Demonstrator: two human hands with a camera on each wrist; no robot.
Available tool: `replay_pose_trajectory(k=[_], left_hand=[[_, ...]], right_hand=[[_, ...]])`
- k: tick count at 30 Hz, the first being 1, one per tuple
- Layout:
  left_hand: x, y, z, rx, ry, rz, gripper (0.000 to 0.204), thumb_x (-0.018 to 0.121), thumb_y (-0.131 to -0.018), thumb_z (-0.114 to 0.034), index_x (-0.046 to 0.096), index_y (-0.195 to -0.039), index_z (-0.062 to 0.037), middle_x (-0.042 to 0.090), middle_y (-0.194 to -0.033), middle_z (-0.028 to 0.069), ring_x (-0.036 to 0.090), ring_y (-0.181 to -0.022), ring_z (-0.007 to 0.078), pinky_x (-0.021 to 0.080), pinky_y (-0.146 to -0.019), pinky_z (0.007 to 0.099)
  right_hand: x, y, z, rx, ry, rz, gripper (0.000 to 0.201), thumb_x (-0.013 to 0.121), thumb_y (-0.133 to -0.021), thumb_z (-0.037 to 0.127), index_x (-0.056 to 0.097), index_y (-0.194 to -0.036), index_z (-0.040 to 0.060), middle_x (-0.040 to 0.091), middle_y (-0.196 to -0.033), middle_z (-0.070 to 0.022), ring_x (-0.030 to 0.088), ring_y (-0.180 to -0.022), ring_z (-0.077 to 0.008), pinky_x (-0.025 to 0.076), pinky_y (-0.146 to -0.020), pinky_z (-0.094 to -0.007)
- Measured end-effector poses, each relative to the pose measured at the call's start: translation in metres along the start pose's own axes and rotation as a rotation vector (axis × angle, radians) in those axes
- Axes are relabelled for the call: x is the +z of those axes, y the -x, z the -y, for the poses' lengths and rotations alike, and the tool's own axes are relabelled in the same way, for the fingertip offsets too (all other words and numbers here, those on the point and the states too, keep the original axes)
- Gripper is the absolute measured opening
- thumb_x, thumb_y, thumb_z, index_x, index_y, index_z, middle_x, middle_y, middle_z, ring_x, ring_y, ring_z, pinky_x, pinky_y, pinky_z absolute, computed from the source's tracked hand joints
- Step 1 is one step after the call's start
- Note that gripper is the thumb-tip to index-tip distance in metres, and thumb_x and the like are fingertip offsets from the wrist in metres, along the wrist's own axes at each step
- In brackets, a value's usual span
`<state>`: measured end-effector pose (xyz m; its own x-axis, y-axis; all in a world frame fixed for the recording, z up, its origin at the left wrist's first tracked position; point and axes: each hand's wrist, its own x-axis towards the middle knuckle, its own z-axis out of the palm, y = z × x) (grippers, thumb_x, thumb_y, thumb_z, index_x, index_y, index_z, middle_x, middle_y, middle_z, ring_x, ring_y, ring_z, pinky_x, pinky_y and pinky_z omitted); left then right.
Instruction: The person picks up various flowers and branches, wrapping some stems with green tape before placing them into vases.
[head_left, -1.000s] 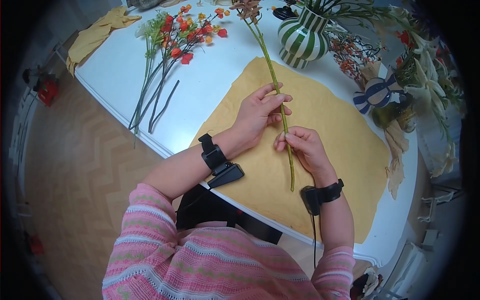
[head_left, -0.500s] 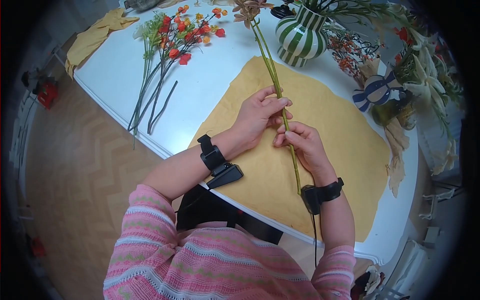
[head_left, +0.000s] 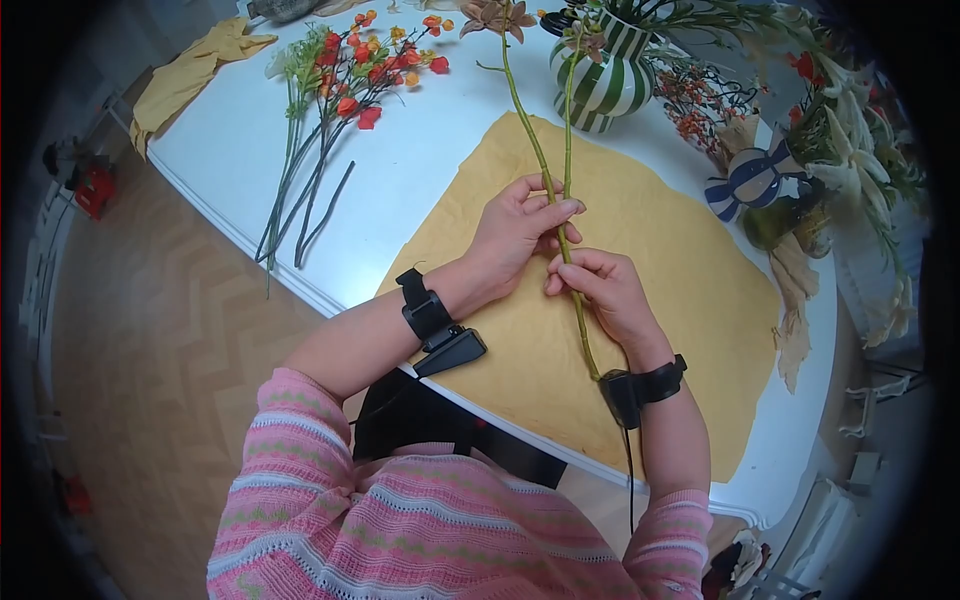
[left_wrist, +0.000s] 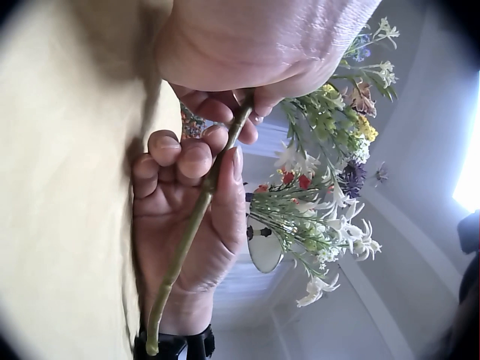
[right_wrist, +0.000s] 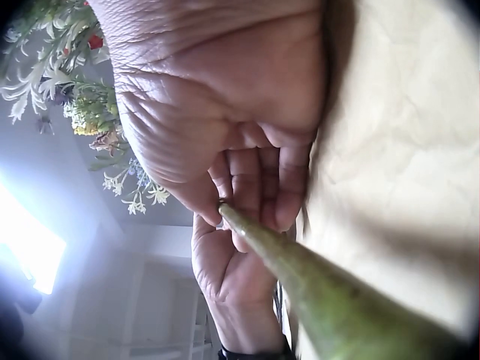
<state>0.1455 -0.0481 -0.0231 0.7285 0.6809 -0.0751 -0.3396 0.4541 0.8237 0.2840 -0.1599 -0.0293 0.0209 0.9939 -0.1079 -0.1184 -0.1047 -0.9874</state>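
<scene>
A green flower stem (head_left: 526, 115) with brownish petals at its top branches in two at the left hand (head_left: 512, 235), whose thumb and fingers pinch it. Below that, the right hand (head_left: 606, 290) pinches the lower stem between thumb and fingers, and the cut end reaches down near the right wrist strap. Both hands are above the yellow-brown paper sheet (head_left: 690, 290). In the left wrist view the lower stem (left_wrist: 180, 251) slants past the right hand (left_wrist: 180, 232). In the right wrist view the stem's end (right_wrist: 315, 292) looms close to the camera.
Red, orange and white flower stems (head_left: 320, 130) lie on the white table's left side, beside a short dark stem (head_left: 325, 215). A green-striped vase (head_left: 608, 85) stands at the back. Near the right edge are a blue-striped vase (head_left: 752, 182) and white flowers (head_left: 850, 150).
The flowering upper part has turned and spread, so two separate branches now show, one leaning left and one right. The stem's lower end has swung to the right. Both hands have barely moved.
</scene>
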Motion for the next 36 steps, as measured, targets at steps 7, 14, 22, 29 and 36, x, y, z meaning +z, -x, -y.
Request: replay_pose_trajectory(k=[7, 14, 22, 29, 36], left_hand=[[-0.0003, 0.0005, -0.0003, 0.012, 0.052, 0.004, 0.035, 0.061, -0.093, -0.019, 0.048, -0.123, -0.0059, 0.064, -0.099, 0.0062, 0.062, -0.079, 0.0134, 0.049, -0.068, 0.0257], [-0.0004, 0.0028, -0.0055, -0.014, 0.087, 0.027, 0.043, 0.052, -0.097, -0.029, 0.048, -0.130, -0.0020, 0.062, -0.101, 0.0076, 0.061, -0.082, 0.0154, 0.049, -0.074, 0.0292], [-0.0013, 0.0015, -0.0042, -0.003, 0.173, 0.050, 0.041, 0.050, -0.098, -0.032, 0.050, -0.125, -0.0005, 0.063, -0.097, 0.0090, 0.061, -0.080, 0.0159, 0.050, -0.073, 0.0292], [-0.0015, 0.0010, -0.0026, 0.027, 0.201, 0.064, 0.036, 0.053, -0.098, -0.030, 0.051, -0.119, -0.0014, 0.064, -0.093, 0.0090, 0.062, -0.077, 0.0157, 0.051, -0.070, 0.0274], [0.0005, 0.0023, -0.0032, 0.011, 0.169, 0.044, 0.035, 0.056, -0.096, -0.029, 0.053, -0.119, -0.0024, 0.064, -0.093, 0.0083, 0.061, -0.076, 0.0148, 0.051, -0.069, 0.0263]], right_hand=[[-0.0001, 0.0011, 0.0020, -0.003, 0.030, 0.037, 0.021, 0.061, -0.092, 0.015, 0.068, -0.097, -0.0035, 0.068, -0.084, -0.0048, 0.061, -0.082, -0.0100, 0.047, -0.080, -0.0238], [-0.0014, 0.0025, 0.0020, 0.009, -0.033, 0.081, 0.022, 0.059, -0.093, 0.016, 0.067, -0.099, -0.0034, 0.068, -0.086, -0.0057, 0.062, -0.085, -0.0118, 0.047, -0.083, -0.0248], [-0.0041, 0.0030, -0.0007, 0.006, -0.073, 0.157, 0.025, 0.057, -0.095, 0.018, 0.066, -0.103, -0.0040, 0.068, -0.089, -0.0084, 0.063, -0.089, -0.0151, 0.047, -0.086, -0.0278], [-0.0047, 0.0031, 0.0003, -0.003, -0.090, 0.179, 0.025, 0.057, -0.095, 0.018, 0.065, -0.103, -0.0043, 0.068, -0.091, -0.0098, 0.063, -0.090, -0.0165, 0.047, -0.087, -0.0289], [-0.0043, 0.0035, -0.0011, 0.000, -0.095, 0.136, 0.022, 0.060, -0.092, 0.015, 0.067, -0.101, -0.0043, 0.068, -0.092, -0.0100, 0.065, -0.089, -0.0167, 0.049, -0.086, -0.0289]])
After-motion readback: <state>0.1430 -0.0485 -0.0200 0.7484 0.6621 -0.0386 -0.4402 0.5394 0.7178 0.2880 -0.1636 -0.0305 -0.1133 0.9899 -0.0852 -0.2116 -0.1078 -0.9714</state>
